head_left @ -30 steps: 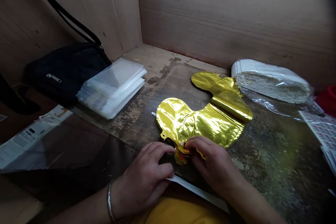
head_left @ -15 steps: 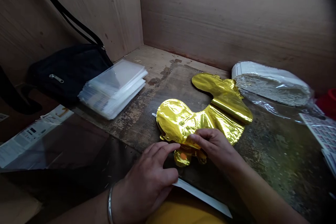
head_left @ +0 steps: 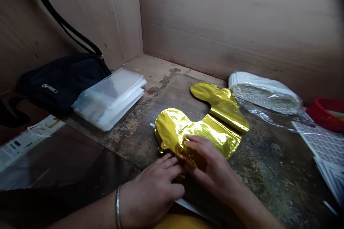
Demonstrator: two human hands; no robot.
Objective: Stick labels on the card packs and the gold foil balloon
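Observation:
A flat gold foil balloon (head_left: 172,125), curved with a scalloped far end and creased across, lies on the worn table. At its near edge my left hand (head_left: 156,191), with a silver bangle at the wrist, has its fingers curled over the folded foil; the fingertips are partly hidden. My right hand (head_left: 212,166) rests on the foil just beside it, fingers apart and slightly bent, pressing the surface. Below my hands a white strip (head_left: 192,207) shows in part, mostly covered by the left hand.
Clear plastic sleeves (head_left: 110,100) are stacked at left before a black bag (head_left: 64,82). A printed clear packet (head_left: 29,143) lies nearer. At right are a plastic-wrapped white bundle (head_left: 263,93), printed sheets (head_left: 317,146) and a red bowl (head_left: 319,114). Wooden panels (head_left: 228,25) enclose the back.
The balloon's small near end has been folded under or covered by my hands. My right hand has gone from a pinch to spread fingers on the foil. The view has shifted slightly.

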